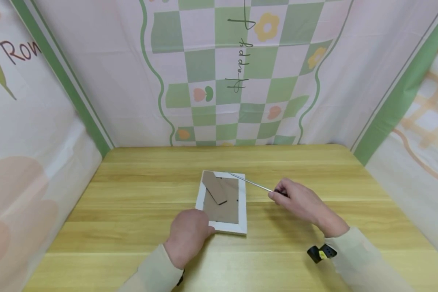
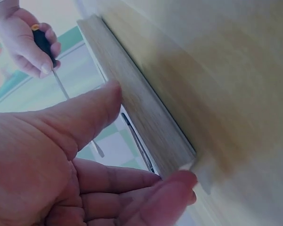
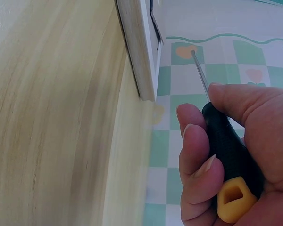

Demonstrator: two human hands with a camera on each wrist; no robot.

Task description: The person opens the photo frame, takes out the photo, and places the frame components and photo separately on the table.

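Note:
A white picture frame (image 1: 242, 211) lies face down on the wooden table, its brown backing board (image 1: 226, 213) facing up. A brown easel flap (image 1: 213, 187) slants across that board, and small dark tabs show around the opening. My left hand (image 1: 188, 233) grips the near left corner; its thumb and fingers sit along the frame's sides in the left wrist view. In my right hand (image 1: 301, 202) is a screwdriver (image 3: 228, 146) with a black handle and a yellow end. Its thin metal shaft (image 1: 253, 183) points left, the tip above the frame's far edge.
The wooden table (image 1: 131, 186) reaches back to a hanging cloth (image 1: 198, 36) with green checks and flowers. Printed cloths also stand at the left and right sides. A black strap with a yellow piece (image 1: 322, 254) is at the right wrist.

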